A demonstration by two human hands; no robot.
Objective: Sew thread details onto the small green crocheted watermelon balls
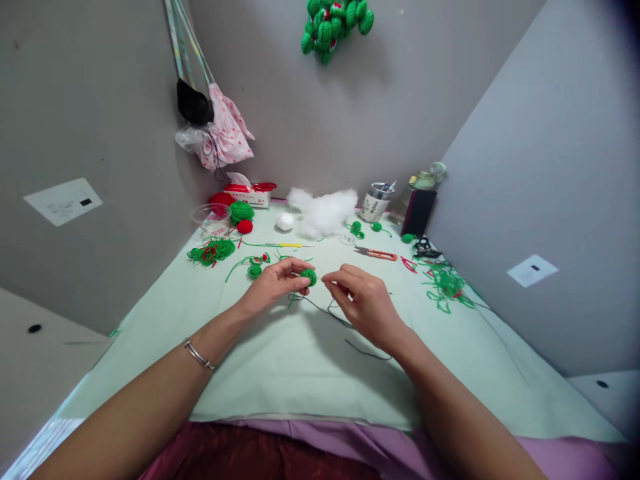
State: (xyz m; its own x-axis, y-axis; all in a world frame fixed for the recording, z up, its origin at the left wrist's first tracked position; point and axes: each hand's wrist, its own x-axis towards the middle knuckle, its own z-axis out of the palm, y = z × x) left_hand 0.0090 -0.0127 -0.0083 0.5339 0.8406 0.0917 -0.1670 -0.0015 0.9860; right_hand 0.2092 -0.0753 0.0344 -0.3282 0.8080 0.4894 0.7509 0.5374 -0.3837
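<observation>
One small, round, green crocheted ball (pixel 309 277) sits pinched in the left hand (pixel 278 281), between thumb and fingers, presumably for steadiness; at its three o'clock, the right hand (pixel 364 301) forms a narrow pinch, on what cannot be told. Orange-handled metal snips (pixel 378 254) lie toward two o'clock, probably for easy reach.

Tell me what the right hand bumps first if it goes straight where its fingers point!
The right hand would probably meet the small green ball held by the left hand, though one view leaves depth unclear.
</observation>
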